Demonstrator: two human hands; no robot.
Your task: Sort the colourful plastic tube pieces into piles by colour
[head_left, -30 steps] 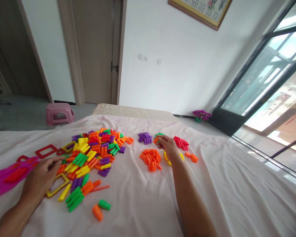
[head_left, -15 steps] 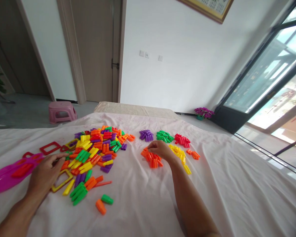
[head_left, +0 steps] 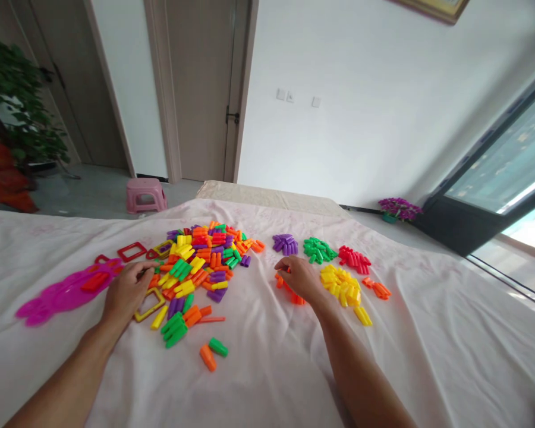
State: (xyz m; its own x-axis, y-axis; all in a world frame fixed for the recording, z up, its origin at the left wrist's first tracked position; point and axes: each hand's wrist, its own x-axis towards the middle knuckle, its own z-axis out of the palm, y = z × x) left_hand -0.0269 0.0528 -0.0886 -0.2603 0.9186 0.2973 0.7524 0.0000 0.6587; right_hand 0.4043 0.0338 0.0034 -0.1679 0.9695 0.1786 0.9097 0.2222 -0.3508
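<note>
My left hand (head_left: 125, 292) rests at the left edge of a big mixed heap of plastic building pieces (head_left: 200, 258) in orange, yellow, green, purple and red. Its fingers are curled together beside a green piece, and what they hold is hidden. Over a small pile of orange pieces (head_left: 296, 297) hovers my right hand (head_left: 299, 277), fingers bent down and closed; whatever is in them cannot be made out. Around it lie sorted piles: purple pieces (head_left: 285, 244), green pieces (head_left: 320, 250), red pieces (head_left: 354, 260) and yellow pieces (head_left: 341, 286).
A magenta plastic piece (head_left: 66, 294) and a red frame (head_left: 132, 251) lie left of the heap. By my left hand is a yellow frame (head_left: 149, 305). Loose orange (head_left: 207, 358) and green pieces (head_left: 218, 346) lie nearer me. A wrinkled pale cloth (head_left: 267, 380) covers the surface.
The view has swung to the left, so everything appears farther right. My right hand now covers more of the orange pile; my left hand stays beside the heap.
</note>
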